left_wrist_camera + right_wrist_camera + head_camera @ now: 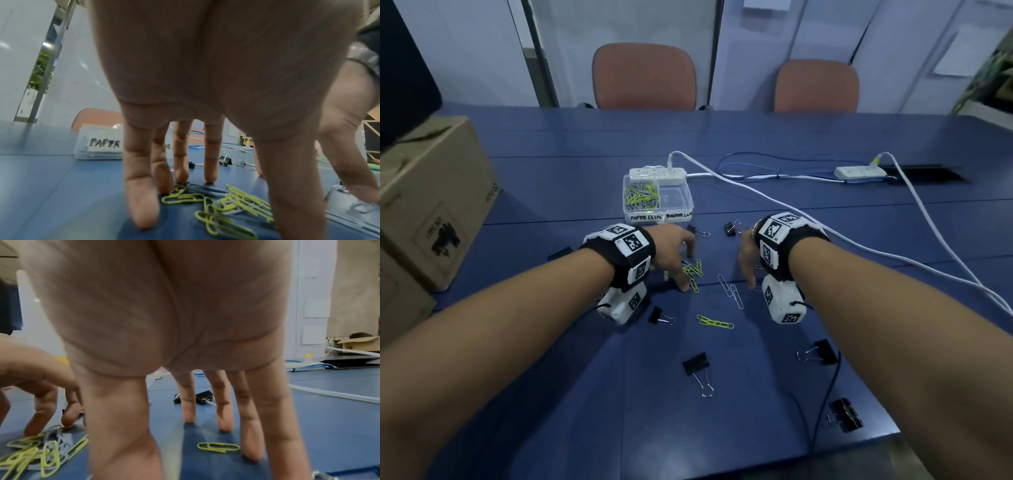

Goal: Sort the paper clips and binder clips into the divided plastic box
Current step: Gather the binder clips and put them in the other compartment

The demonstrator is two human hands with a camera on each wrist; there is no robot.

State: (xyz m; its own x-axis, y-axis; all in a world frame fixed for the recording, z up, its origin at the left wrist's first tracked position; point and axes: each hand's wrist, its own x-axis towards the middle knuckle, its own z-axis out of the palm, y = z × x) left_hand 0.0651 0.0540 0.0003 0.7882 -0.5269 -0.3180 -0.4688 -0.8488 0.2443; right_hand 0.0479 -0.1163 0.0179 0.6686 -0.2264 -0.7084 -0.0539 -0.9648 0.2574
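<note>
The clear divided box (pixel 658 215) stands mid-table; its left compartment holds many paper clips (pixel 641 197) and its right compartment (pixel 676 198) looks empty. My left hand (pixel 686 271) stands on straight fingertips (pixel 141 203) around a pile of yellow-green and grey paper clips (pixel 230 204), gripping nothing. My right hand (pixel 748 265) also rests on straight fingers (pixel 225 420) over one yellow paper clip (pixel 218 447), not holding it. Loose silver clips (pixel 731 289) and a green chain (pixel 714 322) lie between my wrists. Black binder clips (pixel 697 368) are scattered around.
Cardboard boxes (pixel 431 198) stand at the left. Two power strips (pixel 657 173) with white cables (pixel 825 229) run behind and to the right of the box. More binder clips lie near the front right edge (pixel 846 414) and beyond my hands (pixel 731 228).
</note>
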